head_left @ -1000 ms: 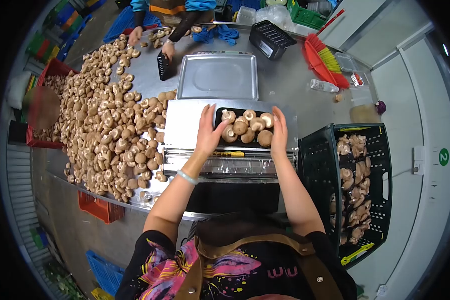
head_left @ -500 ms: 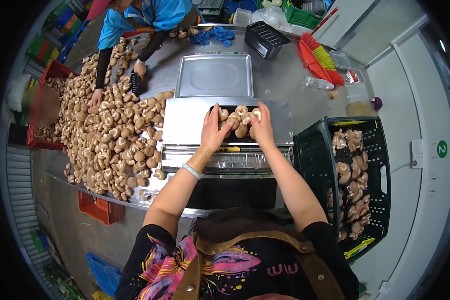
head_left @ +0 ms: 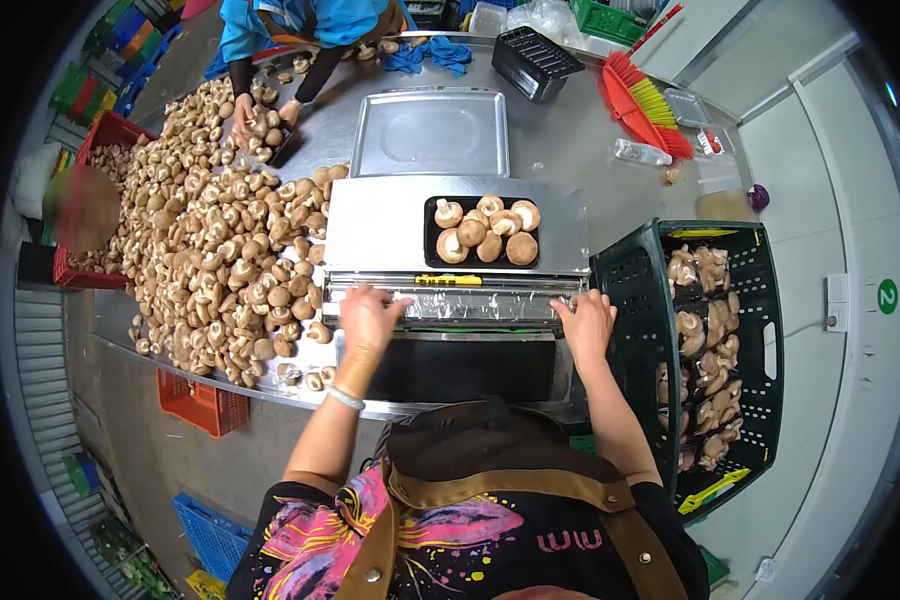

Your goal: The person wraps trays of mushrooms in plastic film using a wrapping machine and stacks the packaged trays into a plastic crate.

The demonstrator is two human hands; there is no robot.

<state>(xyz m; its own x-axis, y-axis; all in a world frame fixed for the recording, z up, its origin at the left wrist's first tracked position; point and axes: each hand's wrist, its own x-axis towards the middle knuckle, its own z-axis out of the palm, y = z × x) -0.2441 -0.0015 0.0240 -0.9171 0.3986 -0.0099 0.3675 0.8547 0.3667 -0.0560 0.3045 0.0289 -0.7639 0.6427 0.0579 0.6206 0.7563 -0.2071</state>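
Note:
A black tray of mushrooms (head_left: pixel 486 232) rests on the metal top of the wrapping machine (head_left: pixel 375 230). Just below it runs a strip of clear film (head_left: pixel 480 304) over the roller. My left hand (head_left: pixel 370 318) is at the left end of the film, thumb and fingers closed at its edge. At the right end my right hand (head_left: pixel 586 320) is closed the same way on the film's edge. Neither hand touches the tray.
A mushroom heap (head_left: pixel 210 260) covers the table's left side. A co-worker (head_left: pixel 300 40) handles mushrooms across the table. Behind the machine lies a metal tray (head_left: pixel 430 133). A dark green crate (head_left: pixel 660 240) of packed mushrooms stands right; a red brush (head_left: pixel 630 105) lies back right.
Both my hands have left the mushroom tray and moved down toward me, apart, to the two ends of the film. The co-worker's hands have come together around some mushrooms.

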